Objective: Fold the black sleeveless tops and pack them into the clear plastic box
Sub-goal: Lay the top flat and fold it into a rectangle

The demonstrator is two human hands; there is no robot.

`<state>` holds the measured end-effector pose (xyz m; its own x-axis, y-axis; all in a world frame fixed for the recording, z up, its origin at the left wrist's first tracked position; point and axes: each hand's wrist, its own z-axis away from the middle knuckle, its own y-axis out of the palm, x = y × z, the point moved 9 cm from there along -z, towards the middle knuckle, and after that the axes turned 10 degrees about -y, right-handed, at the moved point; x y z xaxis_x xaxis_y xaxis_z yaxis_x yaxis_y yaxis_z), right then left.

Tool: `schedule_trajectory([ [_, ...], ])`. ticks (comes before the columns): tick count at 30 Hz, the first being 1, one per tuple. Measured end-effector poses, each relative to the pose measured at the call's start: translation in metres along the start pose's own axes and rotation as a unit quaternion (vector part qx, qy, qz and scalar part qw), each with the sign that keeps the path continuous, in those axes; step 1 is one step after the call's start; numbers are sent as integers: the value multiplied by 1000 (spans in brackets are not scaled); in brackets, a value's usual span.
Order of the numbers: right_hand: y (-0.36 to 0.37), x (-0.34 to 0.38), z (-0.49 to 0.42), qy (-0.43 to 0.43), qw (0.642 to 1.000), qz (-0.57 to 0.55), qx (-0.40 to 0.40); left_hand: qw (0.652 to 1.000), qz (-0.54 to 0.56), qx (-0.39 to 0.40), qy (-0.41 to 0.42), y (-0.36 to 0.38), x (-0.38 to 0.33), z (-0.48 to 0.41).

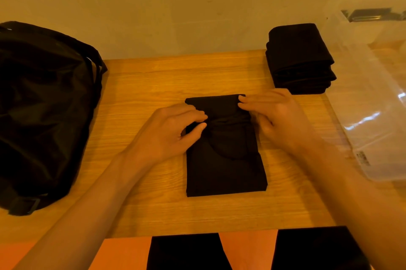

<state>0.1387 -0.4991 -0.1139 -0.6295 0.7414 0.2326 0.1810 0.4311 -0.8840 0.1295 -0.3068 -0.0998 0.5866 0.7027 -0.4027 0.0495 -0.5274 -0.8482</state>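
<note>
Top (224, 171) — mid-tabletop (142, 85), part-folded. Left grip (173, 131) pinches its gathered middle; right grip (276, 118) holds the far fold. Advice: draw fold down squarely, edges aligned, smooth flat. Stack (299, 59), box (373, 98) — right.

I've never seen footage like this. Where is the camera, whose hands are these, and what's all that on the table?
There is no machine here. A person wears one camera on the head, looking down at their own two hands. On the wooden table lies a partly folded black top. The left hand pinches its middle and the right hand grips its far edge. Further back on the right sits a stack of folded tops, beside a clear plastic box. A black bag stands at the left.
</note>
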Motion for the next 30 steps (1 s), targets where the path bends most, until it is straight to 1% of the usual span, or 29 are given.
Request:
schedule_trajectory([
  [2,-12,5,-2,-2,999,-7,-48,998,27,-50,-13,-7,-2,-5],
  [3,-18,7,-4,2,998,-16,-68,997,36,-63,-30,-8,-2,-8],
  [4,-20,11,-8,4,997,-27,-73,997,35,-60,-43,-4,-2,-11],
  [5,-17,17,-13,0,998,-36,-54,998,19,-37,-41,4,-4,-13],
  [7,2,30,-16,-24,999,-33,32,998,-47,33,12,23,-15,-9],
  [8,11,35,-12,-35,996,-20,77,996,-71,57,25,27,-18,-5],
  [9,15,37,-6,-38,994,-12,104,996,-70,59,6,24,-16,1],
  [10,13,38,2,-31,994,-17,103,997,-44,35,-43,14,-11,9],
  [11,6,38,12,-8,997,-36,71,993,0,-8,-120,-2,-2,19],
  [12,-7,36,22,38,997,-65,20,976,45,-50,-207,-17,8,33],
  [13,-18,34,34,99,990,-94,-29,954,71,-74,-281,-26,15,48],
  [14,-24,34,45,163,978,-113,-57,938,76,-72,-332,-28,19,62],
  [15,-24,35,54,219,966,-124,-58,928,70,-54,-361,-27,18,71],
  [17,-17,40,67,283,947,-145,-35,918,65,4,-392,-18,12,84],
  [19,-10,49,76,313,934,-171,-3,899,104,57,-422,-8,4,93],
  [20,-8,53,81,325,928,-181,8,890,130,67,-431,-5,-2,96],
  [21,-8,57,85,335,923,-189,7,887,144,67,-434,-3,-6,98],
  [23,-11,64,92,348,914,-208,-13,888,128,66,-437,-1,-13,99],
  [28,-17,71,100,341,914,-207,-72,885,72,53,-457,-2,-20,103],
  [30,-19,72,104,349,905,-225,-94,881,81,47,-464,-2,-22,106],
])
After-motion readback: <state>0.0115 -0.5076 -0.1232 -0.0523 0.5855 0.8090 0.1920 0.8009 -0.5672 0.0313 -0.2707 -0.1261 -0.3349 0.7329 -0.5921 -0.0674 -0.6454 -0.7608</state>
